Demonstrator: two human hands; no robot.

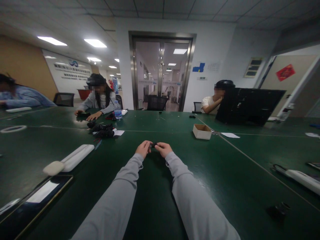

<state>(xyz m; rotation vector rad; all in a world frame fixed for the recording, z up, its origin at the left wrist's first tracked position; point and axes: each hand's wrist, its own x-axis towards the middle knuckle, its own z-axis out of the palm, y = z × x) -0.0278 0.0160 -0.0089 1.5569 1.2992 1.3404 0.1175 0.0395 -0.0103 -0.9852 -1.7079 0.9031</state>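
Pinching dark, perhaps plastic piece (154,145)

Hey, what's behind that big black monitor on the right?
Past the left edge of the black monitor, a person shows in part; farther back is a pale door. The rest of that person, and whatever lies directly behind, is covered.

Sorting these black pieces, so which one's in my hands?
The small dark piece pinched between your left hand and right hand; the black cylindrical piece at lower right sits untouched on the table.
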